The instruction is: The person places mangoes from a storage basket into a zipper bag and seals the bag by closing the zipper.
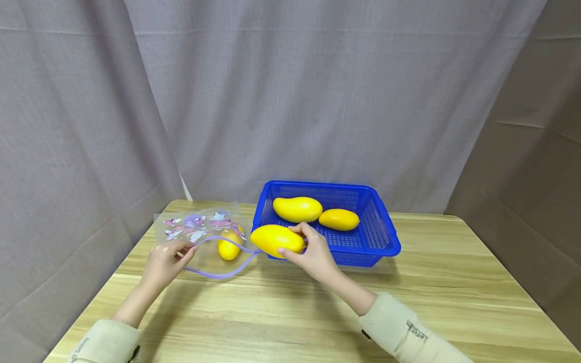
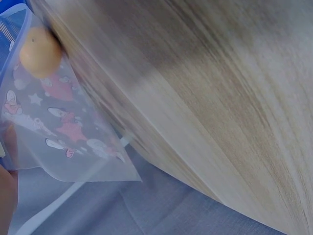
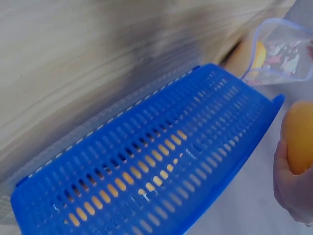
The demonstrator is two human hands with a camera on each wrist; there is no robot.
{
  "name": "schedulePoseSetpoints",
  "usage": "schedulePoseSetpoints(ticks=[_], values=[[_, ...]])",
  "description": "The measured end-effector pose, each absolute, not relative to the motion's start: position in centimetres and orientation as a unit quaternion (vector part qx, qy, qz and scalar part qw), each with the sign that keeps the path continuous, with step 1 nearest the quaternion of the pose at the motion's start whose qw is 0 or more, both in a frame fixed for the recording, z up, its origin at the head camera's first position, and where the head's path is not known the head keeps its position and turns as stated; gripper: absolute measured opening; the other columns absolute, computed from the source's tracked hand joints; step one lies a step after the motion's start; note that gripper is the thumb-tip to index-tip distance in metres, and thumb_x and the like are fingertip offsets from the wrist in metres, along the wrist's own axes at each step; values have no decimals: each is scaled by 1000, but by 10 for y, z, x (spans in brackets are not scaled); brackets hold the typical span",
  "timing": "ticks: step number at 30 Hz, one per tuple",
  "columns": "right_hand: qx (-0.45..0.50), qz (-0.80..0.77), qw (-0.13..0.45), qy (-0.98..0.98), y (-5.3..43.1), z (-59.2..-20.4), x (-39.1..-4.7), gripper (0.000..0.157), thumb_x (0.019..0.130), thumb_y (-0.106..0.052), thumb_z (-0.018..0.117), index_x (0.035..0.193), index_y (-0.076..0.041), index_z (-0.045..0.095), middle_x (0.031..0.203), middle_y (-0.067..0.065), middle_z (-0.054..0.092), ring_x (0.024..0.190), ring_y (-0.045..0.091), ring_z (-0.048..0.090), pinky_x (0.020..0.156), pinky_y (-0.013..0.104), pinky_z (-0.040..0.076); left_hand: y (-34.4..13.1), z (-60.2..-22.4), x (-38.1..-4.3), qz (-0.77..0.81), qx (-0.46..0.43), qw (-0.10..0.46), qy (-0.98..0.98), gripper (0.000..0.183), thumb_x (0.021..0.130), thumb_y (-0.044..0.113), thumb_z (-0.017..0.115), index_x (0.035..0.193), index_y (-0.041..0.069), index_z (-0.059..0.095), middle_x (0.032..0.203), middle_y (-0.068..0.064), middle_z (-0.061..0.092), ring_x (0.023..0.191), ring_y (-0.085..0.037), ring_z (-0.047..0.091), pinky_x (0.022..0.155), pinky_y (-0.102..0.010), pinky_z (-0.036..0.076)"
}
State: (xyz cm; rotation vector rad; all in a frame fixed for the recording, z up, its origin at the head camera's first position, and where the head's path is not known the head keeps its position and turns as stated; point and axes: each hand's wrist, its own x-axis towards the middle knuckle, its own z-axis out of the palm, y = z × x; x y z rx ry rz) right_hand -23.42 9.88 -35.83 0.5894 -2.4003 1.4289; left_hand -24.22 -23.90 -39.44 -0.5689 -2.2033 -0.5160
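My right hand [image 1: 314, 253] grips a yellow mango [image 1: 278, 240] just above the near left corner of a blue plastic basket [image 1: 386, 251]. In the right wrist view the same mango [image 3: 299, 137] shows at the right edge. With thumb and fingertips, my left hand [image 1: 167, 262] pinches the purple rim of a clear printed zip bag [image 1: 199, 225], whose mouth gapes toward the basket. One mango [image 1: 230, 245] lies inside the bag; the left wrist view shows it through the film [image 2: 41, 53]. Two more mangoes, one larger [image 1: 297, 209] and one smaller [image 1: 339, 220], lie in the basket.
Everything stands on a wood-grain table [image 1: 254, 312]. The basket is at the table's back, right of the bag. A grey curtain [image 1: 317, 101] hangs behind and along the left side, and a brownish cloth [image 1: 526, 181] hangs at the right.
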Motion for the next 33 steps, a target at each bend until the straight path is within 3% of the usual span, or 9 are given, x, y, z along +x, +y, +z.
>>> schedulePoseSetpoints(ticks=[17, 24, 27, 33], values=[[249, 433, 137, -856, 60, -376, -225, 37, 73, -26, 81, 94, -10, 55, 99, 4, 60, 89, 15, 57, 75, 25, 51, -240, -390, -242, -204, -224, 383, -873, 8, 71, 0, 75, 76, 3, 70, 65, -2, 67, 56, -13, 62, 49, -20, 53], [281, 407, 110, -862, 50, -382, -222, 41, 79, -27, 76, 111, -10, 57, 106, 6, 59, 92, 18, 57, 79, 29, 51, -240, -391, -241, -204, -224, 386, -871, 9, 70, -2, 76, 75, 3, 69, 64, -3, 67, 55, -13, 62, 49, -19, 52], [293, 387, 109, -867, 48, -386, -220, 44, 80, -29, 75, 118, -13, 59, 105, 5, 59, 90, 16, 56, 77, 26, 49, -240, -392, -241, -202, -224, 386, -872, 9, 70, -2, 75, 76, 2, 70, 65, -3, 67, 55, -13, 62, 49, -19, 52], [302, 362, 107, -875, 44, -393, -218, 42, 80, -30, 74, 115, -12, 62, 100, 3, 58, 83, 13, 53, 71, 19, 46, -238, -392, -242, -204, -224, 384, -872, 8, 71, -2, 75, 76, 1, 70, 66, -5, 68, 55, -14, 62, 48, -19, 52]])
